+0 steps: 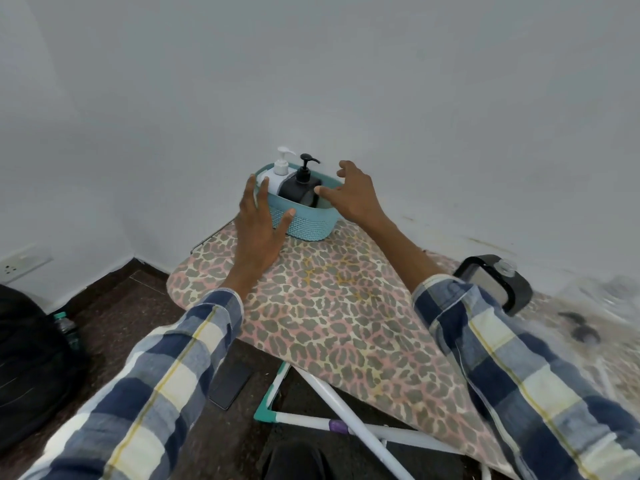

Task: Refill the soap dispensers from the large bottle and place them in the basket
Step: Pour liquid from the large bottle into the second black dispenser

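A teal woven basket (pixel 308 223) stands at the far end of the leopard-print ironing board (pixel 332 306), against the wall. Inside it are a white soap dispenser (pixel 278 173) on the left and a black soap dispenser (pixel 301 187) on the right, both upright with pumps on. My left hand (pixel 259 226) hovers at the basket's left side, fingers spread, holding nothing. My right hand (pixel 353 195) is at the basket's right rim, fingers apart and curved, thumb near the black dispenser; whether it touches is unclear. The large bottle is not clearly identifiable.
A black-framed container (pixel 495 282) lies on the board at the right, beside crumpled clear plastic (pixel 606 299). On the floor are a phone (pixel 230 386), a black bag (pixel 31 362) and a small water bottle (pixel 67 329). The board's white legs (pixel 346 417) spread below.
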Demonstrator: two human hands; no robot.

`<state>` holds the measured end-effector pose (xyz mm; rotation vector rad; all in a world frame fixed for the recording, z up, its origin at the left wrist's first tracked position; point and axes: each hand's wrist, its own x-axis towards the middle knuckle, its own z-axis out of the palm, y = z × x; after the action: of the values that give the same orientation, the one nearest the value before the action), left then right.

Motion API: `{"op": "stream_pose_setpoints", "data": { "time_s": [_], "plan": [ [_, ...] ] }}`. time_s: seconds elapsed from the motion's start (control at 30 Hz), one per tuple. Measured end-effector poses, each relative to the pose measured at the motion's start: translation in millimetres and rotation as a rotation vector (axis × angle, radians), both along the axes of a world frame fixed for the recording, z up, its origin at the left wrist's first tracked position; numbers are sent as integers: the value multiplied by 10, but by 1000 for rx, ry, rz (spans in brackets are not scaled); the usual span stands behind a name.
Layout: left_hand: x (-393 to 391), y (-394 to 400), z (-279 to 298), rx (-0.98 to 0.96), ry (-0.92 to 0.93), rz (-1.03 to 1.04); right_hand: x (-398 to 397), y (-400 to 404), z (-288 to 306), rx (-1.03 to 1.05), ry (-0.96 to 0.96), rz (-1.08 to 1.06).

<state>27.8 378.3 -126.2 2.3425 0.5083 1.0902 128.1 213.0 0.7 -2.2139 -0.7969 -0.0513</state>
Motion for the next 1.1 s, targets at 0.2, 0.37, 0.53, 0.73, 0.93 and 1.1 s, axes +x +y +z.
{"op": "stream_pose_setpoints", "data": {
  "time_s": [0.2,0.37,0.53,0.73,0.93,1.1],
  "plan": [
    [-68,-600,107,211,-38,58,-261,-794,33,-7,-120,-33],
    [-50,-1485,237,130,-99,-213,-300,-1474,174,-151,-194,-108],
    [8,-2088,340,149,-28,-382,-317,-1990,132,-481,-329,-262],
    [-5,-2576,384,89,18,-484,-395,-2382,-147,-741,-305,-400],
    [-176,-2734,225,62,115,-521,-402,-2531,-248,-768,-308,-383],
    [-270,-2729,81,-100,143,-506,-448,-2606,-185,-617,-385,-293]
  ]
}}
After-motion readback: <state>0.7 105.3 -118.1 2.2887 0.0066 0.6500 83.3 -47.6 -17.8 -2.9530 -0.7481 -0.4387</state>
